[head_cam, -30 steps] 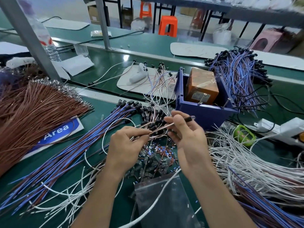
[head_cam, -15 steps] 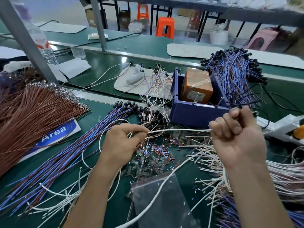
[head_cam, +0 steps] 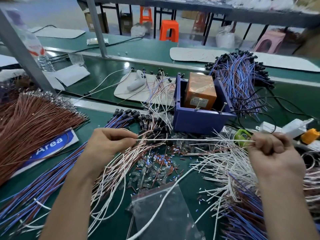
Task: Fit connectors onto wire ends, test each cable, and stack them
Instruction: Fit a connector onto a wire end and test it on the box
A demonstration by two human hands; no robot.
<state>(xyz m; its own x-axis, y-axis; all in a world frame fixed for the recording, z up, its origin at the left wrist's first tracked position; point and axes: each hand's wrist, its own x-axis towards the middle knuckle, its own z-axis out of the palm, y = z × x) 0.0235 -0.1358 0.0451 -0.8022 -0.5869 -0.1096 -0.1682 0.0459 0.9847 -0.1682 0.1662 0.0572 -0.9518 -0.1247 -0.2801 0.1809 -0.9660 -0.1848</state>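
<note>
Green surface (head_cam: 93,119) strewn with wires. Left grip (head_cam: 105,144) and right grip (head_cam: 270,147) each pinch one white wire (head_cam: 190,139), taut between them. Fitting step; next move probably needs a connector from the connector pile (head_cam: 155,164) below.

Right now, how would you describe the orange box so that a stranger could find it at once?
On the green workbench, look mid-table for the dark blue bin. The orange box stands inside it. Unlike the wire bundles around, it is a solid block in clear film with a pale label.

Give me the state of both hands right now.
Left hand: closed, pinching one end of a white wire.
Right hand: closed, gripping the wire's other end.
</note>
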